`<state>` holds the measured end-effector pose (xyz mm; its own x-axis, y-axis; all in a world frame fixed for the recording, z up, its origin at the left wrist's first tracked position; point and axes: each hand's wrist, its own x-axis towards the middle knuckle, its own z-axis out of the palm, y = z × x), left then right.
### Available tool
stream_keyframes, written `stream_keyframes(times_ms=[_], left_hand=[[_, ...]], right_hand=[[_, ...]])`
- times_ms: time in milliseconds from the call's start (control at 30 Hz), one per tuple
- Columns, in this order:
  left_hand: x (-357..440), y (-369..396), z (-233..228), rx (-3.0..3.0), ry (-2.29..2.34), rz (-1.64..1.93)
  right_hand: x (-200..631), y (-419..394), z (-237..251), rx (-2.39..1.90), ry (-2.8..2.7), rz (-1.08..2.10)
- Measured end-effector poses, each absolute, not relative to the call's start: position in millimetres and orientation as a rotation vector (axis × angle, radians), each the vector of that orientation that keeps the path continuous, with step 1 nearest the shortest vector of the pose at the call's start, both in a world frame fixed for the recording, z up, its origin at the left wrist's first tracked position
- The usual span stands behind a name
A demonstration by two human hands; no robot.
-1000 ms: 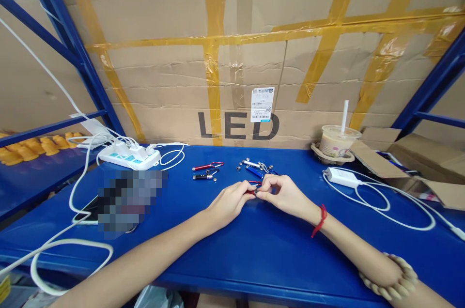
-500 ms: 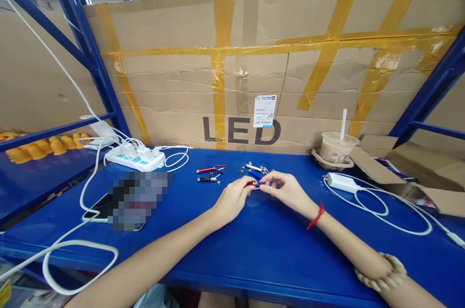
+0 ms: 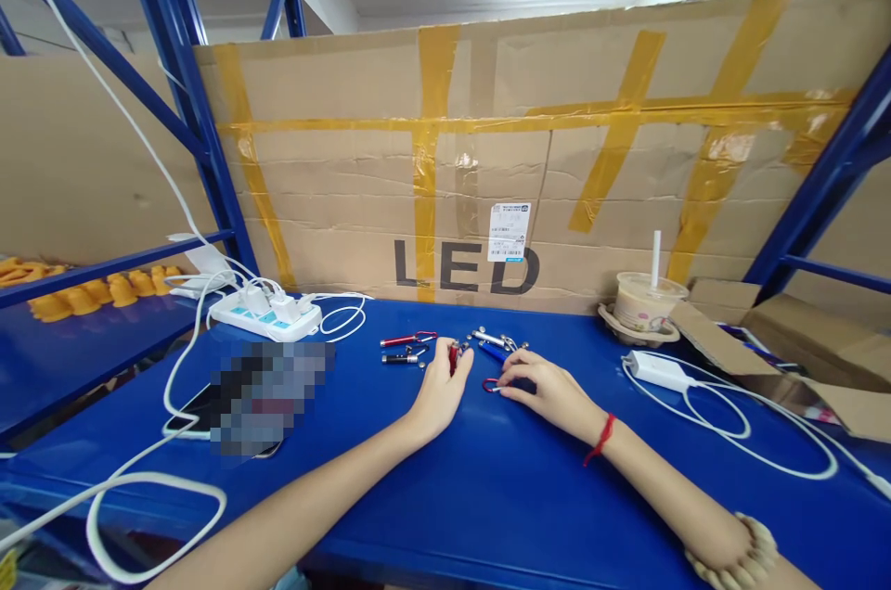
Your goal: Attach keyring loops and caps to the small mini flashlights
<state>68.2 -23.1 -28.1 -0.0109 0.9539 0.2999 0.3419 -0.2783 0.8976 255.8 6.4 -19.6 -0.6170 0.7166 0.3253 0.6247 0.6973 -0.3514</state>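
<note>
My left hand (image 3: 440,395) is closed around a small red metal tube (image 3: 454,356), like a mini flashlight, standing almost upright in the fingers. My right hand (image 3: 547,391) pinches a red carabiner clip (image 3: 489,385) just above the table, apart from the tube. Beyond the right fingers lie a blue mini flashlight (image 3: 493,352) and a silver one (image 3: 488,339). Left of my left hand rest a red mini flashlight (image 3: 398,341) with its clip and a black one (image 3: 398,358). A few tiny round silver pieces (image 3: 421,365) are scattered around them.
On the blue table (image 3: 418,497), a white power strip (image 3: 268,319) with cables stands at left, behind a phone (image 3: 191,409) and a blurred-out area. At right are a drink cup (image 3: 644,302) with straw, a white adapter (image 3: 658,372) and an open carton (image 3: 800,339). Cardboard (image 3: 334,200) walls the back.
My hands have drawn apart: the left moved left with the red tube, now tilted upright, while the right keeps the red clip. The camera view has tipped up slightly.
</note>
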Motion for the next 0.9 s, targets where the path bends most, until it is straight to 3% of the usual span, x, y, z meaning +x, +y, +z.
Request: stream_keyframes(times_ms=[200,700,900], left_hand=[[71.3,-28.5,-23.1,1.747,1.388,1.141],[72.9,-25.7,-27.6,1.87,1.277,1.201],[73.6,-28.8,-24.0,1.908,1.258,1.207]], right_hand=[[253.1,2.7,-17.2,-0.995,-2.418,0.287],[243.5,-7.1,-15.7,-0.847,-2.289,0.278],[242.3,-9.9,-14.3,-0.8,-2.495,0.155]])
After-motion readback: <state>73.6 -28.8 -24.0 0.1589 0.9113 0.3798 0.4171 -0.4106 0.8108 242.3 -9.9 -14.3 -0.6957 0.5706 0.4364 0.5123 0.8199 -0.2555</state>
